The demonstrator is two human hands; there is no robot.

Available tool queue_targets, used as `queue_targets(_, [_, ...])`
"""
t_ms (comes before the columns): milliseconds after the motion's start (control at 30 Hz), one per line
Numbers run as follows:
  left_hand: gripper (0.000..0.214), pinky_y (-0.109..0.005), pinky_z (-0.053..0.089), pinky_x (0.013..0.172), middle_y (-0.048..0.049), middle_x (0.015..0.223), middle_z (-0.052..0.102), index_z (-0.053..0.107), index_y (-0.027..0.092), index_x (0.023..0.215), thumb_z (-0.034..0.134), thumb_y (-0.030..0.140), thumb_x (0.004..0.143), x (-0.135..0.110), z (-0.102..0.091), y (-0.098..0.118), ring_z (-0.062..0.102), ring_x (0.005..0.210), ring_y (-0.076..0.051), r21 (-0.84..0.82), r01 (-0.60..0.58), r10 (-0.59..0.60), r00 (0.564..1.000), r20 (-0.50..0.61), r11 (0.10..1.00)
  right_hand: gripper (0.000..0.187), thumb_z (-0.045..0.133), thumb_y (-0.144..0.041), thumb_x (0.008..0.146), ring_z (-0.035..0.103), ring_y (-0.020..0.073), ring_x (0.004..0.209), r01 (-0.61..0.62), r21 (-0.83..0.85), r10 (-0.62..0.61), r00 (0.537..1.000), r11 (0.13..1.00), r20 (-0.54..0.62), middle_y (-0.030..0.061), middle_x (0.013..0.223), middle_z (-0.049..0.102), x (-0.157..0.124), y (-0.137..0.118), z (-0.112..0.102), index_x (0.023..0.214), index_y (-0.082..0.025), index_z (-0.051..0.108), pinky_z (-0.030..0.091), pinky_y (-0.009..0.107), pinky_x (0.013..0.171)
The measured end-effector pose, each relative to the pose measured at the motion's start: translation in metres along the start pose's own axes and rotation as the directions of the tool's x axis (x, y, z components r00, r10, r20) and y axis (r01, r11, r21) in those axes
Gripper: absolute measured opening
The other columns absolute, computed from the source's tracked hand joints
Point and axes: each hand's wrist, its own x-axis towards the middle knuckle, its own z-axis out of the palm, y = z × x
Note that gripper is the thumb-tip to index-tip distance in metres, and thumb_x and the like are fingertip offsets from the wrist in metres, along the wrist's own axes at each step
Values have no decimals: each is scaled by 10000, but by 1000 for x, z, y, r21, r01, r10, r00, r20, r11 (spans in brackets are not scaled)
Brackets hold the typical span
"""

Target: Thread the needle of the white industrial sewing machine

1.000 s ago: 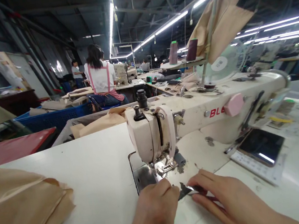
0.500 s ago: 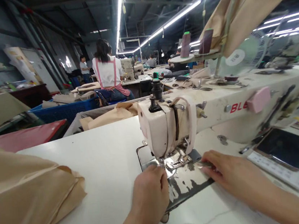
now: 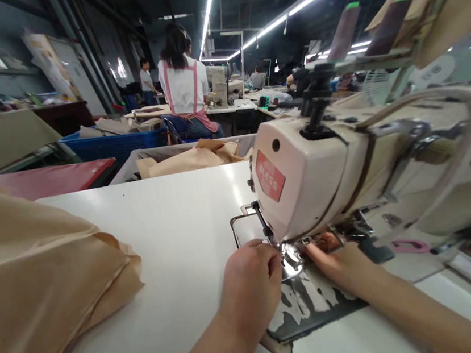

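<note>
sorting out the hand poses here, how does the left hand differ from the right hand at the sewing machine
The left hand is a loose fist in full view, resting on the white table beside the cream sewing machine head; the right hand is flatter, its fingertips reaching under that head and partly hidden. The left sits at the edge of the worn metal plate; the right lies across it. Both are bare and close to the needle area.

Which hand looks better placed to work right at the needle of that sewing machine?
Probably the right hand: its fingers reach under the sewing machine head, beside the presser foot. The left hand rests in front, on the worn plate.
</note>
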Motion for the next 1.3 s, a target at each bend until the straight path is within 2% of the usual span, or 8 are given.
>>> queue_targets(100, [194,-213,336,549,31,599,516,630,182,635,549,89,784,0,2,-2,481,559,-96,-21,-8,8,1000,-21,1000,164,477,-281,820,616,242,752,-26,-28,25,1000,999,-16,42,709,652,-1,9,6,688,-226,558,466,343,723])
queue_targets(200, [186,-209,336,534,29,595,525,646,180,637,564,83,773,1,2,-3,484,549,-93,-38,1,-2,1000,-27,999,218,499,-270,842,601,183,653,-29,-54,30,999,998,13,11,630,622,1,15,6,639,-212,552,475,301,662])
queue_targets(333, [170,-202,364,556,25,608,573,689,196,706,578,86,775,0,2,-2,519,565,-95,-73,6,-8,1000,-28,997,203,556,-325,876,585,141,695,-16,-104,20,999,994,31,5,773,618,3,24,6,764,-159,592,483,319,687])
queue_targets(467, [183,-203,350,541,24,589,553,677,188,680,564,73,766,-2,2,-3,495,546,-91,-68,-9,5,998,-56,998,202,508,-349,918,591,147,765,2,-112,1,999,994,33,27,922,617,0,33,7,906,-171,604,500,311,695])
queue_targets(600, [194,-204,319,516,31,553,499,646,179,631,550,64,756,-1,3,-3,447,509,-83,-58,-7,4,999,-54,998,201,503,-341,924,594,132,720,12,-111,-9,1000,994,22,23,900,620,1,35,9,919,-166,602,511,288,652])
queue_targets(800, [189,-197,318,531,31,561,506,632,175,618,550,66,749,1,1,-1,450,521,-79,-50,23,-24,999,-24,998,196,510,-334,922,604,133,728,33,-112,-33,999,993,2,28,915,625,6,39,9,945,-164,603,520,289,650])
queue_targets(1100, [196,-190,314,548,36,564,508,635,182,631,544,84,774,1,1,0,453,536,-73,-26,41,-41,999,-5,999,258,530,-368,898,601,127,613,72,-165,-75,997,984,-12,-20,690,632,0,37,10,757,-171,618,499,282,631])
queue_targets(1300, [190,-188,313,546,36,571,513,639,187,636,554,85,771,0,1,-1,454,539,-74,-38,37,-37,999,-9,999,269,528,-398,891,597,131,645,97,-187,-108,993,977,-46,-3,730,630,4,33,9,784,-163,605,490,298,647])
